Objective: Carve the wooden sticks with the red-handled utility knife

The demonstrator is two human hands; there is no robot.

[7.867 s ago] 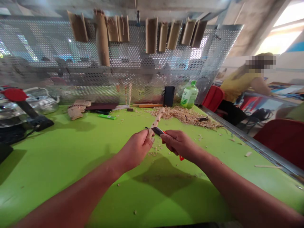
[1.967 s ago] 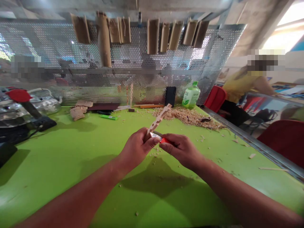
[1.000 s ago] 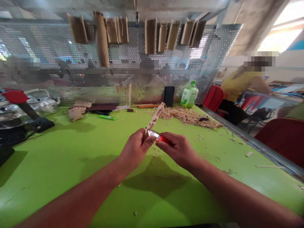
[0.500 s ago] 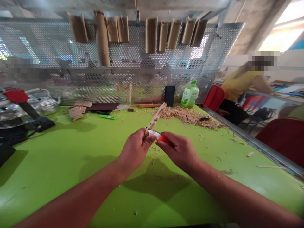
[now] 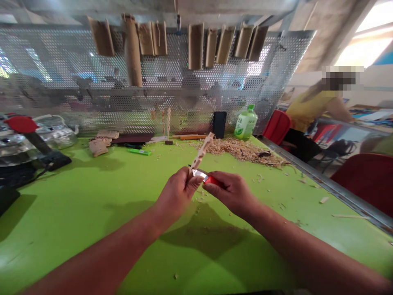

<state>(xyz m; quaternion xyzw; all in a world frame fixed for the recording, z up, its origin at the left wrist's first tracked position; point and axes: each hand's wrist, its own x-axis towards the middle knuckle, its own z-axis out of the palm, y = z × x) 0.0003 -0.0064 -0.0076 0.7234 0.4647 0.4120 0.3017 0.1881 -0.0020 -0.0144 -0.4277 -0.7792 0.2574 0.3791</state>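
Note:
My left hand (image 5: pixel 176 190) is closed around the lower end of a pale carved wooden stick (image 5: pixel 202 151), which tilts up and to the right with notches along its length. In my right hand (image 5: pixel 235 190) is a knife (image 5: pixel 212 180) with a red handle, its fingers wrapped round the grip. The knife's short bright blade lies against the wood near my left thumb. That thumb rests by the back of the blade. The stick's lower end is hidden in my left palm.
Wood shavings (image 5: pixel 242 150) are heaped at the back right, near a green-labelled bottle (image 5: pixel 246 123) and a dark phone-like slab (image 5: pixel 219 124). A green utility cutter (image 5: pixel 139 151) lies back left. Metal kettles and a lamp-like stand (image 5: pixel 39 139) occupy the left. A person (image 5: pixel 310 102) sits at right.
Both hands stay nearly in place. The knife blade and its handle have shifted very slightly and the blade catches more light.

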